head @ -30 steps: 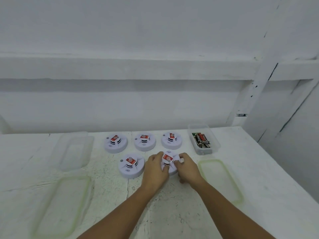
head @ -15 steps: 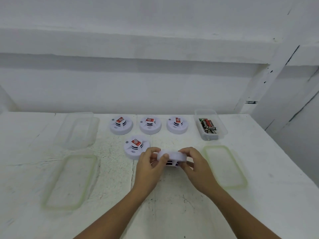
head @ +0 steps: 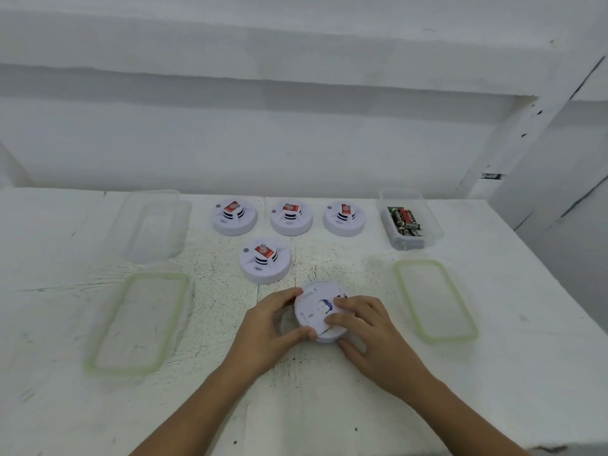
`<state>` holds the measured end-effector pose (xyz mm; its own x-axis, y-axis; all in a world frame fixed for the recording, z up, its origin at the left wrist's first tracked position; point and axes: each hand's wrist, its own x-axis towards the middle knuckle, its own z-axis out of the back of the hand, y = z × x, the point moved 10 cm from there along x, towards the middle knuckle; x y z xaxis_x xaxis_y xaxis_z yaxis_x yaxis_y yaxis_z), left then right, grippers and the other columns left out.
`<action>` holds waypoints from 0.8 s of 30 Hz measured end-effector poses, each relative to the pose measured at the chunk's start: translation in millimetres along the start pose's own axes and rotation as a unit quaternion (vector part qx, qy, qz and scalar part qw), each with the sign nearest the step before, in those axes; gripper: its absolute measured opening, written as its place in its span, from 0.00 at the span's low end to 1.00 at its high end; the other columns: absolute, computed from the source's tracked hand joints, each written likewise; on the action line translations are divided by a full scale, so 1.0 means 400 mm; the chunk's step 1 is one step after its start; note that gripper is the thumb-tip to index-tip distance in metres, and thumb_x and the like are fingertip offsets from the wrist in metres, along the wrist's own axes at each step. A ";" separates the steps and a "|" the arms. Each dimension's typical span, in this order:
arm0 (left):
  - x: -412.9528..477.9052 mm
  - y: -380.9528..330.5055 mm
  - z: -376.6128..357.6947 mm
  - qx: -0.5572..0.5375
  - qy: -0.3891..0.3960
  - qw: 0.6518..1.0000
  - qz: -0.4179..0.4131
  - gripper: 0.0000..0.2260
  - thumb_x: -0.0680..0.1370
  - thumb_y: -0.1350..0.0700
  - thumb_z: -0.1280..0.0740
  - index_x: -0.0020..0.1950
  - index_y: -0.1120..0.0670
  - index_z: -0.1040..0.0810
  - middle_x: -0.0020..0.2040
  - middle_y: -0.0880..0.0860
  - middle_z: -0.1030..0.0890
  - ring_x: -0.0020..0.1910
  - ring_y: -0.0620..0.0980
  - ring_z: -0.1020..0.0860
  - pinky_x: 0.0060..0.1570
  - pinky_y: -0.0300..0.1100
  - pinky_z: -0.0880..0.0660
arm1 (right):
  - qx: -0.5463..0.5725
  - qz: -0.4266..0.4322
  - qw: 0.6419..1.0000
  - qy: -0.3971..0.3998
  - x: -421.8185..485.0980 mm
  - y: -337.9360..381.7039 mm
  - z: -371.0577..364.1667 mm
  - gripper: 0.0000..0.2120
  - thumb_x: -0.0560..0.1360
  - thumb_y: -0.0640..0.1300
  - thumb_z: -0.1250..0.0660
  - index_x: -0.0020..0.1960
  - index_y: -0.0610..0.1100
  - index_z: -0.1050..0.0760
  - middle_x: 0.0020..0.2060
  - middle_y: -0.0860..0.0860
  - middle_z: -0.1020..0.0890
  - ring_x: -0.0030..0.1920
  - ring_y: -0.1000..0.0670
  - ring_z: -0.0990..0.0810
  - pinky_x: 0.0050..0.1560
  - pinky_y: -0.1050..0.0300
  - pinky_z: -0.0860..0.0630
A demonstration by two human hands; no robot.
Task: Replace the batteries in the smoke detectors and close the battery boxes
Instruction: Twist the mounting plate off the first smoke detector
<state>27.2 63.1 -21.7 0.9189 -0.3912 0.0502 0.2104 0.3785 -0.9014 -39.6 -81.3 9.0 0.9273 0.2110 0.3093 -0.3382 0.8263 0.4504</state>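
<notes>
L hand (head: pixel 263 330), R hand (head: pixel 370 335) grip detector (head: pixel 312 309); others (head: pixel 265 262) behind.

Two arms show, each from the hand to partway along the forearm, where the lower edge of the view cuts them off. The left hand (head: pixel 266 330) and the right hand (head: pixel 371 334) are bare. The left forearm (head: pixel 197 413) and the right forearm (head: pixel 460 416) are bare too, slender and smooth in outline. The fingers are slim; the nails are too blurred to make out.
</notes>
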 end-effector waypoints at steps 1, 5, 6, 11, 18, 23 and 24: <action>-0.002 0.003 -0.001 0.005 0.006 1.000 -0.004 0.29 0.65 0.50 0.21 0.64 0.46 0.25 0.58 0.36 0.24 0.58 0.31 0.27 0.53 0.21 0.33 | 0.000 0.004 1.000 0.003 -0.003 0.006 0.000 0.15 0.72 0.44 0.35 0.58 0.50 0.26 0.60 0.51 0.24 0.60 0.50 0.31 0.64 0.65 0.36; 0.002 0.006 -0.002 0.035 0.019 0.999 -0.010 0.31 0.64 0.44 0.22 0.65 0.43 0.27 0.59 0.35 0.25 0.59 0.32 0.27 0.55 0.23 0.32 | 0.007 -0.007 1.000 0.029 0.014 0.006 0.010 0.13 0.73 0.46 0.36 0.57 0.48 0.22 0.57 0.51 0.23 0.60 0.52 0.30 0.63 0.66 0.35; 0.005 0.005 -0.004 0.040 0.026 0.999 -0.007 0.32 0.63 0.44 0.21 0.64 0.42 0.28 0.59 0.35 0.25 0.59 0.31 0.27 0.55 0.24 0.32 | 0.003 -0.007 0.999 0.042 0.024 0.004 0.012 0.12 0.74 0.48 0.36 0.56 0.48 0.22 0.56 0.52 0.23 0.60 0.53 0.29 0.62 0.65 0.34; 0.027 0.004 -0.034 0.039 0.075 0.996 0.017 0.39 0.55 0.44 0.17 0.61 0.42 0.32 0.58 0.36 0.24 0.58 0.29 0.28 0.50 0.23 0.31 | -0.036 0.003 0.993 0.116 0.071 0.012 0.008 0.14 0.75 0.53 0.39 0.52 0.47 0.21 0.56 0.52 0.22 0.58 0.52 0.26 0.59 0.59 0.29; 0.052 0.008 -0.076 0.121 0.113 0.986 -0.005 0.53 0.51 0.31 0.23 0.72 0.43 0.40 0.65 0.36 0.32 0.65 0.44 0.32 0.65 0.44 0.33 | -0.050 0.005 0.984 0.172 0.094 0.016 -0.021 0.13 0.79 0.45 0.38 0.61 0.42 0.28 0.71 0.49 0.33 0.73 0.50 0.40 0.70 0.65 0.47; 0.060 0.023 -0.072 0.133 0.093 0.987 -0.008 0.52 0.51 0.28 0.28 0.73 0.42 0.39 0.60 0.27 0.37 0.65 0.44 0.35 0.68 0.42 0.37 | -0.039 -0.022 0.977 0.210 0.087 0.001 -0.046 0.20 0.82 0.45 0.44 0.72 0.41 0.38 0.76 0.52 0.41 0.76 0.55 0.49 0.68 0.72 0.53; 0.061 0.025 -0.070 0.133 0.091 0.987 -0.004 0.52 0.51 0.29 0.27 0.72 0.41 0.38 0.61 0.27 0.36 0.66 0.44 0.35 0.68 0.42 0.37 | -0.042 -0.026 0.974 0.223 0.086 -0.001 -0.048 0.21 0.82 0.45 0.44 0.74 0.42 0.40 0.76 0.52 0.43 0.76 0.56 0.50 0.67 0.73 0.55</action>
<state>42.4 33.7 -41.6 0.8464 -0.5308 -0.0435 0.3200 0.5721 -0.7552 -4.3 -64.5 3.5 0.9270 0.3572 -0.1145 -0.2912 0.8776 0.3808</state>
